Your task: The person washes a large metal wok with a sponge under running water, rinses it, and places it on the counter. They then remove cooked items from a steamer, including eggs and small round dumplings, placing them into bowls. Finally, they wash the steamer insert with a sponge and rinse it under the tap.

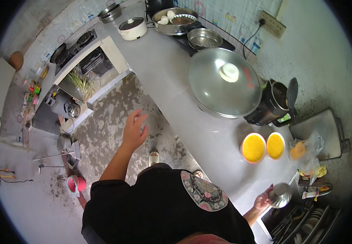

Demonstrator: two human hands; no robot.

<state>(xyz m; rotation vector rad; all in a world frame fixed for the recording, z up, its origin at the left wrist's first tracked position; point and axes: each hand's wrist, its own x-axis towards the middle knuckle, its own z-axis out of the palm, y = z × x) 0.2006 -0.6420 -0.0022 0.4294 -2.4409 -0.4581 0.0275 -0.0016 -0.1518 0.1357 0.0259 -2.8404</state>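
Note:
My left hand (134,129) hangs over the bare floor with its fingers apart and nothing in it. At the lower right, my right hand (262,199) grips a small ridged stainless steel vessel (280,196), near the counter's end by the sink. The vessel's inside is hidden from me. Beyond that hand, two bowls filled with something yellow, a larger bowl (254,148) and a smaller bowl (275,145), stand side by side on the grey counter (212,158). A clear plastic bag (313,146) with something orange in it lies to their right.
A wide pan under a glass lid (212,88) takes up the counter's middle. Behind it stand a black jug-like appliance (262,106) with its lid raised and a metal tray (319,131). A faucet (325,187) and a dish rack (313,219) flank my right hand.

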